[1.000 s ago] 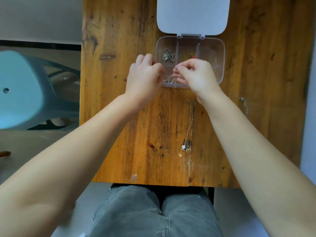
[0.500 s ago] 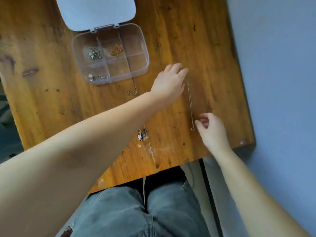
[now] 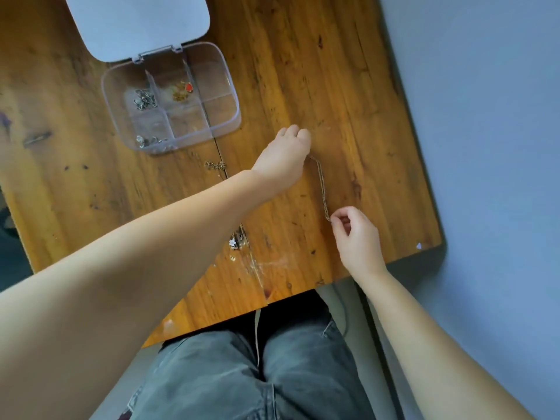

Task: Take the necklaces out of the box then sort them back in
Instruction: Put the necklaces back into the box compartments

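Necklace chain [image 3: 321, 189], thin and pale, runs stretched along the wooden table [image 3: 348, 86] between a person's two hands, to the right of the open box. The left hand [image 3: 285, 159], its arm reaching across from the left, rests on the wood with fingers curled under over the chain's far end; whether the fingers actually pinch the chain cannot be seen from this angle. The right hand [image 3: 357, 234] grips the near end of the chain between thumb and forefinger, the other fingers loosely curled, close to the table's front edge.

Just left of the left wrist, a second necklace [image 3: 215, 165] lies on the table, its small gathered links showing near the box's front corner; a white flower-shaped pendant [image 3: 233, 243] shows on the wood below the left forearm, and whether it belongs to that necklace is hidden by the arm.

Farther out, the clear plastic box [image 3: 233, 95] sits with its white lid [image 3: 136, 22] swung back flat. A silver tangle [image 3: 145, 100] fills one rear compartment, a gold piece with a red charm [image 3: 183, 90] the one beside it, and another silver piece [image 3: 150, 141] lies in the front left compartment. Grey jeans [image 3: 248, 380] show below the table edge.
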A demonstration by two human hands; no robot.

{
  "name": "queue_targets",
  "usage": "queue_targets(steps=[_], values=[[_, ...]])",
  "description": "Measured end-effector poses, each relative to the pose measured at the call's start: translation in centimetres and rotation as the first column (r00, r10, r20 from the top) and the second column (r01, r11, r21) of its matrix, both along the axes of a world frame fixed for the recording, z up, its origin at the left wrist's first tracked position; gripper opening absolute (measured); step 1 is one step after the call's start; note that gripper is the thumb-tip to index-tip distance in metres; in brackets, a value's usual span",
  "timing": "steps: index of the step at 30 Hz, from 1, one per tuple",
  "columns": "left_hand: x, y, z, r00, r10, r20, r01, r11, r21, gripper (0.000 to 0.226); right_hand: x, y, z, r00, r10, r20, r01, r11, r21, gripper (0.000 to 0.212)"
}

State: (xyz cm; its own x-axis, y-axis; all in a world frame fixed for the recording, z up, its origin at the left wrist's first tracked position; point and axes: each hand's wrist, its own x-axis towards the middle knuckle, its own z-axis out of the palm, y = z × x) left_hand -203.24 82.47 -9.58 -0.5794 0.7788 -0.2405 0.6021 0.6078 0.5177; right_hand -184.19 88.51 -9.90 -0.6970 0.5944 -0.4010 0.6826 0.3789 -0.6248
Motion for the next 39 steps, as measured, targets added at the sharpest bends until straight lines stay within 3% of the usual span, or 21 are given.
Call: queue_targets(steps=[2, 4, 8, 10, 13, 16, 18, 22, 25, 27, 30, 33, 36, 39], values=[[-0.2, -1.5, 1.3, 0.977, 0.153, 0.149, -0.18, 0.965, 0.193, 0.014, -1.3, 0.4, 1.3, 0.993, -0.101, -0.052, 0.095, 0.989, -0.111, 0.009], [-0.7, -3.2, 2.9, 0.922, 0.293, 0.254, -0.367, 0.872, 0.324, 0.012, -3.5, 0.5, 2.9, 0.979, -0.173, -0.106, 0.154, 0.974, -0.168, 0.008], [-3.1, -7.4, 6.4, 0.845, 0.37, 0.386, -0.524, 0.718, 0.458, 0.011, -9.4, -0.9, 6.1, 0.923, -0.291, -0.252, 0.157, 0.881, -0.446, 0.013], [-4.8, -9.5, 7.4, 0.828, 0.395, 0.398, -0.555, 0.681, 0.478, 0.009, -12.4, -2.0, 7.1, 0.897, -0.322, -0.302, 0.089, 0.803, -0.59, 0.014], [-7.3, -12.6, 7.6, 0.789, 0.457, 0.411, -0.611, 0.658, 0.441, 0.008, -16.4, -3.9, 7.5, 0.89, -0.324, -0.322, 0.03, 0.745, -0.666, 0.012], [-9.3, -14.8, 6.5, 0.746, 0.521, 0.416, -0.663, 0.645, 0.381, 0.009, -19.7, -6.0, 6.6, 0.925, -0.241, -0.294, 0.0, 0.774, -0.633, 0.01], [-9.9, -15.5, 5.4, 0.725, 0.544, 0.422, -0.683, 0.646, 0.34, 0.008, -21.3, -7.4, 5.5, 0.953, -0.142, -0.266, -0.024, 0.843, -0.537, 0.01], [-9.9, -15.0, 3.1, 0.757, 0.566, 0.327, -0.649, 0.709, 0.277, 0.006, -23.1, -9.1, 3.6, 0.964, 0.112, -0.241, -0.152, 0.976, -0.157, 0.009], [-10.0, -14.4, 1.8, 0.819, 0.525, 0.23, -0.572, 0.782, 0.248, 0.006, -23.5, -9.2, 2.6, 0.922, 0.342, -0.179, -0.312, 0.933, 0.177, 0.012], [-10.2, -14.2, 1.4, 0.877, 0.459, 0.14, -0.48, 0.849, 0.223, 0.008, -23.7, -9.1, 2.3, 0.904, 0.413, -0.114, -0.374, 0.89, 0.26, 0.017], [-10.5, -14.3, 1.4, 0.931, 0.363, 0.043, -0.363, 0.909, 0.203, 0.015, -23.1, -8.5, 2.7, 0.905, 0.41, -0.116, -0.369, 0.89, 0.266, 0.023], [-9.5, -15.4, 2.0, 0.956, 0.29, -0.046, -0.267, 0.922, 0.281, 0.019, -19.4, -7.8, 3.5, 0.93, 0.315, -0.191, -0.283, 0.942, 0.178, 0.023], [-6.5, -16.5, 1.7, 0.985, 0.166, -0.054, -0.145, 0.95, 0.277, 0.02, -13.0, -8.4, 2.9, 0.951, 0.306, -0.054, -0.303, 0.952, 0.05, 0.02], [-3.2, -16.0, 0.1, 0.999, 0.038, -0.025, -0.036, 0.995, 0.092, 0.034, -7.7, -10.2, 1.4, 0.949, 0.298, 0.103, -0.291, 0.954, -0.077, 0.021]])
